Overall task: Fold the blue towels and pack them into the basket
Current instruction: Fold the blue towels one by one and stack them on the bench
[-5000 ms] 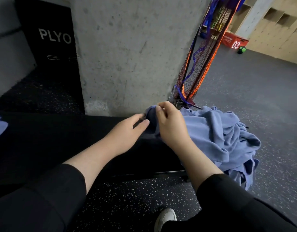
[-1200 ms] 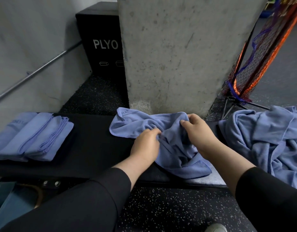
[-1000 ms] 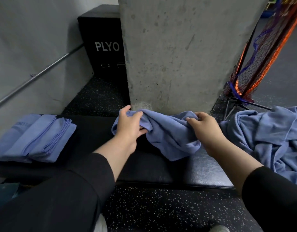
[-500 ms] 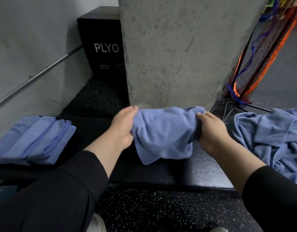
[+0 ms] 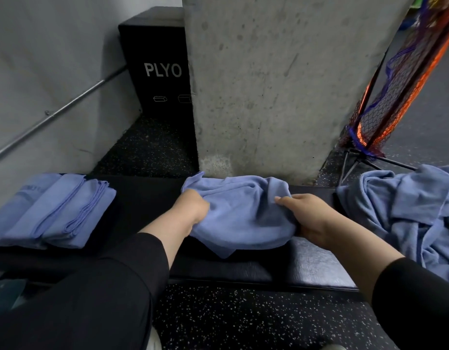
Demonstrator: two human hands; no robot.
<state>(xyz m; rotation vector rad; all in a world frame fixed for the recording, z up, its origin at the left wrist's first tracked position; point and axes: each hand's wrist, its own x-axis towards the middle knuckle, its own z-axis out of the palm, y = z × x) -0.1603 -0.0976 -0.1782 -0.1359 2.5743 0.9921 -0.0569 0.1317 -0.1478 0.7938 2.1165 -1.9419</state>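
Blue towel [image 5: 240,210] bunched on the bench [image 5: 307,266], both hands' fingers [image 5: 284,199] curled tight, gripping its ends.

Left hand [image 5: 193,207] and right hand [image 5: 310,218], fingers curled

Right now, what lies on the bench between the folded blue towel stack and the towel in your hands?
Only bare black bench padding, seen in the head view; the folded stack lies apart from the held towel.
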